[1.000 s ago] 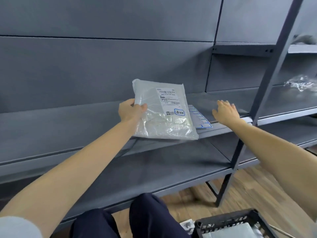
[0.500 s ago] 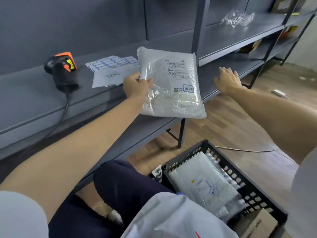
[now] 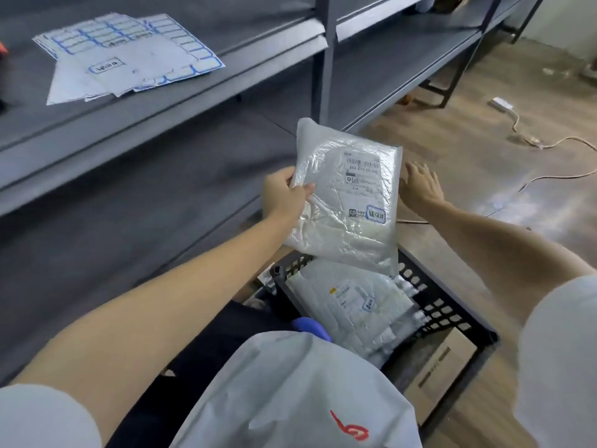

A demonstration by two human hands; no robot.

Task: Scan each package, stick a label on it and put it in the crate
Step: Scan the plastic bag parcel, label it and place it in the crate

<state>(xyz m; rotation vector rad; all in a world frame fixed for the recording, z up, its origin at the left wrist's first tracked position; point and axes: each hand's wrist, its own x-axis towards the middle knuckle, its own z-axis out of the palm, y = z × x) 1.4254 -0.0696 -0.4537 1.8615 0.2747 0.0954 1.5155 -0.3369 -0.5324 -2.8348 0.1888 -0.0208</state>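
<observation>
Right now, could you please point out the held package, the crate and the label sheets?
held package [image 3: 345, 202], head view, centre of bag.
crate [image 3: 449, 305], head view, right wall.
label sheets [image 3: 129, 56], head view, middle of stack.

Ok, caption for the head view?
Left hand pinches a labelled grey plastic mailer above a black slotted crate holding another package; right hand open beside it.

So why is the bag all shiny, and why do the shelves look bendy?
Head view: the package in the left hand has crinkly plastic that throws back the room light as white glare; the wide-angle lens bows the shelf edges; the label sheets look soft, their print too blurred to read.
</observation>
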